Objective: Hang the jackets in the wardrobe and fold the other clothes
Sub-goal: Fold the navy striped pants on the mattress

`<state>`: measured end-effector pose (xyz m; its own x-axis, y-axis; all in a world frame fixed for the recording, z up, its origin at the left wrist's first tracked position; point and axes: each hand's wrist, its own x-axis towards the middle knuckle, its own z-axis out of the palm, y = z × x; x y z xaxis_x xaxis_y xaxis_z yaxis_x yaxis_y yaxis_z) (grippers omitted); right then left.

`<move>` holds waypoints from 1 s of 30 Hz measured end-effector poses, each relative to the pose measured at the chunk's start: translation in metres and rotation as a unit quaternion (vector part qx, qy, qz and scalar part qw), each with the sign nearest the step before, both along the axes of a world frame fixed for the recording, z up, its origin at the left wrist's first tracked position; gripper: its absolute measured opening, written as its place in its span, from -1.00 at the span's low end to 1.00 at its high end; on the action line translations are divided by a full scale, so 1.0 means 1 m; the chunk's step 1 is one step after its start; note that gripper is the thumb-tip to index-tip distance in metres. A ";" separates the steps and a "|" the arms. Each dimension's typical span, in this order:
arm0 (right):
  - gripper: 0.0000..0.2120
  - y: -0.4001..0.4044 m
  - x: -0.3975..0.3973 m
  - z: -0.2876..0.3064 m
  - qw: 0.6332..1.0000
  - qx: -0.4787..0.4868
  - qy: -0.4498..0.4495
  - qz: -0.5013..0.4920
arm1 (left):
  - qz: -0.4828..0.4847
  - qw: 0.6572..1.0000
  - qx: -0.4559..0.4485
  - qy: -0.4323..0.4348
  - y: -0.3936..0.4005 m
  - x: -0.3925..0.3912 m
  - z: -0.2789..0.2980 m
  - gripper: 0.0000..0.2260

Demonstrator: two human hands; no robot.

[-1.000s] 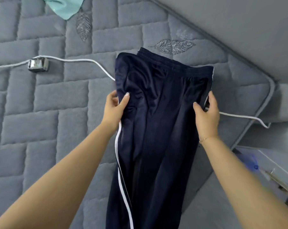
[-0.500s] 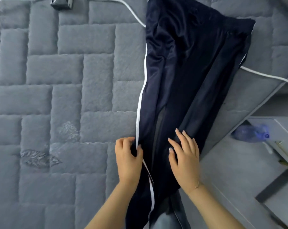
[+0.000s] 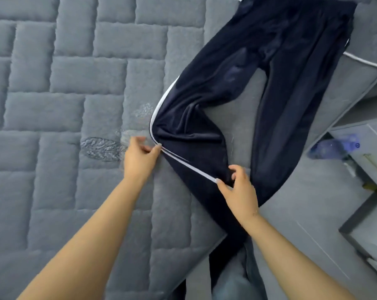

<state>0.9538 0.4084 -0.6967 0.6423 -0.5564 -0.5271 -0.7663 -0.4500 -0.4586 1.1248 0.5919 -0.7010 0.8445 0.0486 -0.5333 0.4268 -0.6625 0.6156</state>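
Hands left (image 3: 137, 158) and right (image 3: 240, 189) each pinch the navy trousers' (image 3: 280, 61) white-striped leg in a narrow grip.

Navy trousers (image 3: 276, 68) as landmark, spread on quilted bed (image 3: 64, 94). Left of trousers: wide bare quilt, open passage. Between the two trouser legs: wedge of bare quilt, narrow. Right of trousers: bed edge drops off; white cord (image 3: 365, 61) crosses there, blue plastic bottle (image 3: 332, 147) in an open drawer (image 3: 369, 152) beyond. Left hand (image 3: 137, 156) and right hand (image 3: 239, 187) occupy the bent leg near the trousers' lower end.
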 end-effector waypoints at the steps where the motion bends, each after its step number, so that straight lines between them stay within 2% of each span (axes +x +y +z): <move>1: -0.54 0.008 -0.002 0.001 0.998 0.027 0.006 -0.062 | 0.001 0.999 -0.033 0.033 0.001 -0.020 0.002 -0.63; 4: -0.63 0.023 -0.008 -0.002 0.965 0.174 0.039 -0.193 | 0.040 0.969 -0.155 0.188 -0.001 -0.079 0.001 -0.68; 6: -0.73 0.030 -0.008 0.000 0.914 0.312 0.043 -0.255 | 0.122 0.937 -0.223 0.238 0.009 -0.099 0.000 -0.81; 7: -0.77 0.033 -0.007 0.002 0.887 0.366 0.035 -0.278 | 0.177 0.925 -0.244 0.231 0.020 -0.102 0.000 -0.87; 9: -0.79 0.042 -0.001 0.003 0.860 0.421 0.025 -0.286 | 0.248 0.918 -0.252 0.179 0.054 -0.105 -0.003 -0.91; 11: -0.84 0.054 0.011 0.003 0.835 0.473 0.026 -0.281 | 0.241 0.929 -0.244 0.141 0.089 -0.113 -0.002 -0.90; 14: -0.87 0.068 0.028 0.001 0.788 0.550 0.055 -0.271 | 0.178 0.943 -0.236 0.155 0.127 -0.138 0.000 -0.91; 16: -0.86 0.068 0.036 -0.002 0.811 0.520 0.059 -0.263 | 0.140 0.939 -0.260 0.179 0.132 -0.163 0.003 -0.76; 17: -0.87 0.065 0.037 -0.004 0.834 0.488 0.053 -0.254 | 0.111 0.940 -0.264 0.183 0.128 -0.177 0.005 -0.61; 19: -0.80 0.057 0.038 -0.006 0.867 0.441 0.046 -0.229 | 0.033 0.965 -0.209 0.157 0.108 -0.203 0.004 -0.29; 20: -0.74 0.053 0.038 -0.007 0.876 0.430 0.048 -0.214 | 0.021 0.975 -0.176 0.136 0.095 -0.212 0.004 -0.21; 21: -0.70 0.050 0.038 -0.008 0.882 0.423 0.052 -0.202 | 0.050 0.979 -0.159 0.120 0.081 -0.217 0.003 -0.23; 22: -0.70 0.047 0.038 -0.009 0.887 0.415 0.053 -0.196 | 0.125 0.972 -0.168 0.112 0.071 -0.218 0.002 -0.31; 24: -0.80 0.045 0.039 -0.012 0.895 0.398 0.039 -0.196 | 0.288 0.934 -0.185 0.105 0.060 -0.216 -0.005 -0.60; 25: -0.84 0.046 0.040 -0.013 0.898 0.393 0.027 -0.197 | 0.326 0.925 -0.168 0.101 0.058 -0.214 -0.007 -0.74; 28: -0.91 0.051 0.046 -0.009 0.881 0.416 -0.001 -0.226 | 0.341 0.927 -0.146 0.058 0.075 -0.198 -0.005 -0.93; 30: -0.83 0.055 0.047 -0.003 0.856 0.447 0.001 -0.260 | 0.348 0.926 -0.138 -0.042 0.110 -0.173 -0.001 -0.97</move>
